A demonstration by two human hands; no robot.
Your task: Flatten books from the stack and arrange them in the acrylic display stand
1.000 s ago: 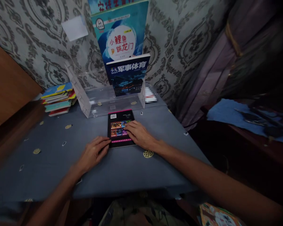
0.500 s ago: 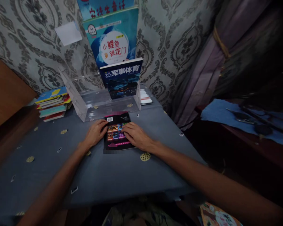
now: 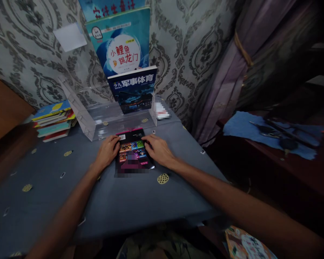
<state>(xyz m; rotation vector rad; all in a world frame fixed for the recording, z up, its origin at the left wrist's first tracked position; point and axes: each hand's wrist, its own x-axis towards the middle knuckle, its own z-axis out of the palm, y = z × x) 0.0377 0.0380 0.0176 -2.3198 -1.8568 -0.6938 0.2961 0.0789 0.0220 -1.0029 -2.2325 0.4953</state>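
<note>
A dark book (image 3: 132, 145) with a barcode and rows of small colourful pictures lies flat on the cloth-covered table, part of it blurred out. My left hand (image 3: 108, 150) grips its left edge with bent fingers. Along the right edge, my right hand (image 3: 158, 150) has its fingers closed against the side of the book. Just behind stands a clear plastic book rack (image 3: 82, 115). It bears a dark blue book (image 3: 136, 93) at the front, a teal book (image 3: 121, 39) behind that and a blue book (image 3: 113, 10) at the top.
A stack of several books (image 3: 55, 122) lies on the left of the table (image 3: 124, 205). A white card (image 3: 70, 37) is at the patterned wall. To the right, a blue cloth (image 3: 240, 126) carries dark items beside a tied curtain (image 3: 218, 90). An orange book (image 3: 245, 244) shows at lower right.
My right hand has slid from the top of the dark book to its right edge, uncovering more pictures. My left hand stays at the left edge. The whole view has shifted slightly.
</note>
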